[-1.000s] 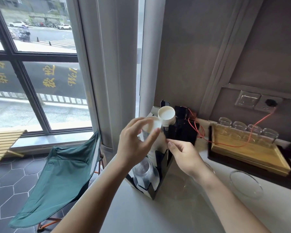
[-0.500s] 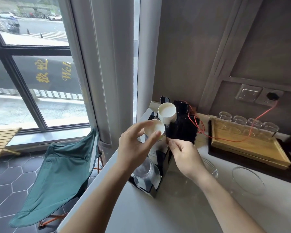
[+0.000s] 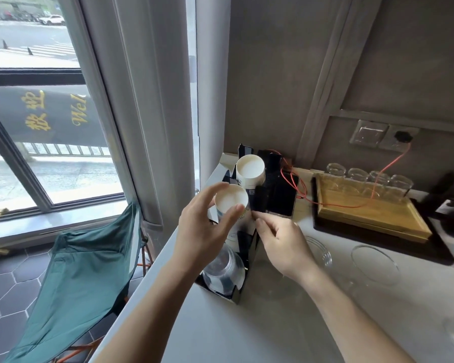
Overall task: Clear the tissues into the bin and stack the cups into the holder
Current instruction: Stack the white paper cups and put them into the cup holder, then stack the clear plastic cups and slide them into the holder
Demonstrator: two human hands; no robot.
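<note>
Paper cup (image 3: 231,200) gripped in left hand (image 3: 202,231) fingers over black holder (image 3: 247,247); right hand (image 3: 281,242) fingers loose, steadying it. Off-centre drop risks jamming, tipping.

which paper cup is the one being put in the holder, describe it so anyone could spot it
Find the black cup holder at the counter's window-side edge. Two white paper cups show their open mouths there; it is the nearer cup, gripped at the rim by the left hand. The farther cup is untouched.

Head-worn view, down over near countertop (image 3: 286,323)
</note>
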